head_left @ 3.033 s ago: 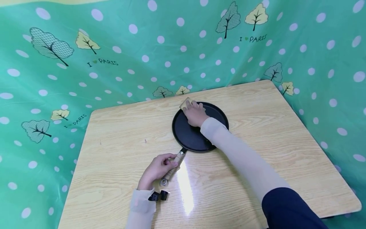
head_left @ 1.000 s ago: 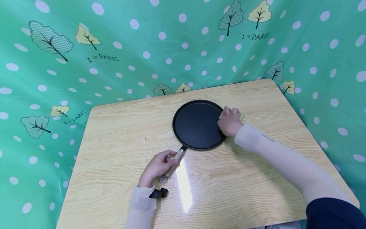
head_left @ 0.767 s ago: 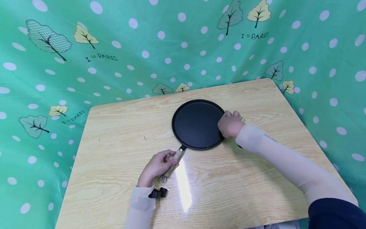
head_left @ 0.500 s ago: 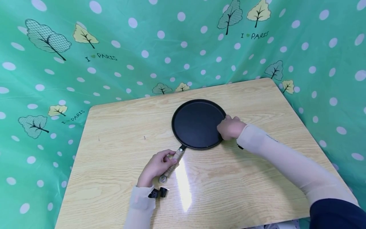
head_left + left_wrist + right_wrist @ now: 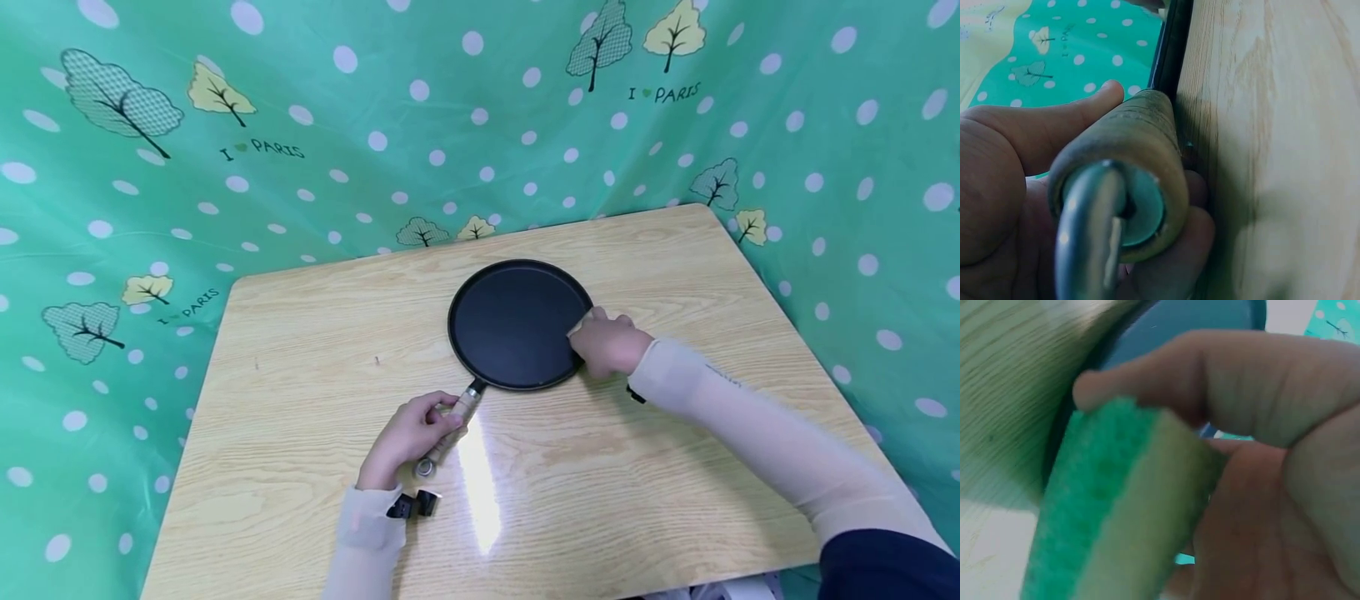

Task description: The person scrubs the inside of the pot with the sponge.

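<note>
A round black frying pan (image 5: 517,325) lies flat on the wooden table, its wood-look handle (image 5: 465,406) pointing toward the person. My left hand (image 5: 408,433) grips that handle; the left wrist view shows the handle's end (image 5: 1119,156) with a metal ring (image 5: 1088,231), thumb on one side and fingers beneath. At the pan's right rim, my right hand (image 5: 609,343) holds a sponge (image 5: 1122,506) between thumb and fingers. In the right wrist view the sponge has a green side and a yellowish side. The head view shows only a sliver of it, the rest hidden by the hand.
The wooden table (image 5: 315,358) has rounded corners and stands against a green dotted curtain (image 5: 337,125) at the back and sides. A small black object (image 5: 427,502) is by the left wrist. Light glares off the table (image 5: 480,492) below the pan.
My right hand has moved with the sponge from the pan's upper left, over to its right rim, then slightly down along it. The left hand keeps its grip on the handle.
</note>
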`<state>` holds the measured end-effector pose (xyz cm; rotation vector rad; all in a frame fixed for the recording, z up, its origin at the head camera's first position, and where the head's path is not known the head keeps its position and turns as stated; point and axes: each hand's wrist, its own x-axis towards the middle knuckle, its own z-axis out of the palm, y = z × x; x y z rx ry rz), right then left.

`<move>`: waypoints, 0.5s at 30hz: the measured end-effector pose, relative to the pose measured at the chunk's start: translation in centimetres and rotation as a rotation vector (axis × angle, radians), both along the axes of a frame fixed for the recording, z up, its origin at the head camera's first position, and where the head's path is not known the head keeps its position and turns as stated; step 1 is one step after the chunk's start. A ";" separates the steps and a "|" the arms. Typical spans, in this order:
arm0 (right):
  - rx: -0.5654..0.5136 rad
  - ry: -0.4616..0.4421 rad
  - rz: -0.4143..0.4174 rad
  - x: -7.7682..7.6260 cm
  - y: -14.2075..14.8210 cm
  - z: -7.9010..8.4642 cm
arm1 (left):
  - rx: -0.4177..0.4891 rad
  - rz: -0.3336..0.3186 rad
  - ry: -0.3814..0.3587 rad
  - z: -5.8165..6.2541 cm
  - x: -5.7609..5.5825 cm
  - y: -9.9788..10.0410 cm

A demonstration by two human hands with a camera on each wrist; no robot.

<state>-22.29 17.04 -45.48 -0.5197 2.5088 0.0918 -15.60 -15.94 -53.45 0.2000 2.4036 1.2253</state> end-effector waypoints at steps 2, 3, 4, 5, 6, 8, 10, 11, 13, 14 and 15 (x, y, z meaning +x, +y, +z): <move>-0.003 -0.028 0.026 0.1 -0.1 0.1 | -0.004 0.000 -0.002 -0.1 0.0 0.0; -0.008 -0.042 0.046 0.2 -0.2 0.2 | -0.006 0.000 -0.002 -0.1 0.0 0.0; -0.018 -0.057 0.064 0.3 -0.2 0.2 | -0.009 0.000 -0.001 -0.1 0.0 0.0; -0.031 -0.069 0.087 0.3 -0.2 0.3 | -0.012 -0.001 0.002 -0.1 0.0 0.1; -0.060 -0.079 0.114 0.3 -0.2 0.3 | -0.015 -0.001 0.005 -0.1 0.0 0.1; -0.122 -0.094 0.171 0.3 -0.2 0.4 | -0.018 0.000 0.008 -0.1 0.0 0.1; -0.183 -0.115 0.217 0.2 0.0 0.5 | -0.016 -0.001 0.011 -0.1 0.0 0.1; -0.209 -0.127 0.236 0.1 0.0 0.5 | -0.014 0.000 0.011 -0.1 0.0 0.1; -0.247 -0.159 0.250 0.0 0.1 0.6 | -0.011 0.001 0.008 -0.1 0.0 0.0; -0.259 -0.179 0.253 -0.1 0.1 0.6 | -0.008 0.002 0.006 -0.1 0.0 0.0; -0.272 -0.194 0.253 -0.1 0.2 0.6 | -0.008 0.003 0.004 -0.1 -0.1 0.0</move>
